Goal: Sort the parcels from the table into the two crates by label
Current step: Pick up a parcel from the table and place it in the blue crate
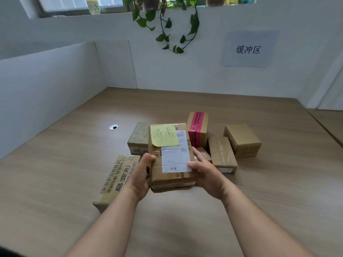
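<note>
The yellow sticky note (164, 135) on the held parcel (171, 175) reads 济南. The wall sign (249, 49) reads 缓冲区. Pink tape (196, 127) reads FRENCH PARIS.

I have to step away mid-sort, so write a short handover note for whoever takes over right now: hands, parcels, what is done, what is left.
Left hand and right hand grip the sides of one parcel, held over the wooden table. It carries a yellow sticky note reading 济南 and a white shipping label.
Still on the table: fragile-marked box, green-printed box, pink-taped box, clear-taped box, plain box.
No crates in view, so sorted count is unknown.
Left: crate the held parcel by its note, then sort the other five.
</note>
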The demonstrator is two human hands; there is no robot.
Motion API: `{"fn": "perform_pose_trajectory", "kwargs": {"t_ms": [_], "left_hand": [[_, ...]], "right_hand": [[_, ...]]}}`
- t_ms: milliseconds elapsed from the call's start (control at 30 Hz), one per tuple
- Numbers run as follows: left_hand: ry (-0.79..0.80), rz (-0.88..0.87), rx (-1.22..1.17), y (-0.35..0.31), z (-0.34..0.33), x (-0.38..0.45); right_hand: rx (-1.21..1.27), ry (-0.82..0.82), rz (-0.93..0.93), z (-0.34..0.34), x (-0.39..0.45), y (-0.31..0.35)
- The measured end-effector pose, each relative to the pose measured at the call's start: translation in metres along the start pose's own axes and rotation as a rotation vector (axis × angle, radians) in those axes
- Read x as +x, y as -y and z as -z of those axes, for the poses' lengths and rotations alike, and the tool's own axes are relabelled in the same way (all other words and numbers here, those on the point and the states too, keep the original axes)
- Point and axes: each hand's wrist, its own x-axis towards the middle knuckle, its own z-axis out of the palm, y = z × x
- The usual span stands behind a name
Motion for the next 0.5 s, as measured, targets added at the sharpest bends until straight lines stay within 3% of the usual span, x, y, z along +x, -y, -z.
{"fn": "perform_pose_trajectory", "kwargs": {"t_ms": [500], "left_hand": [[-0.224, -0.153, 0.359, 0.012, 0.054, -0.095]], "right_hand": [[-0.054, 0.257, -0.006, -0.038, 0.005, -0.030]]}}
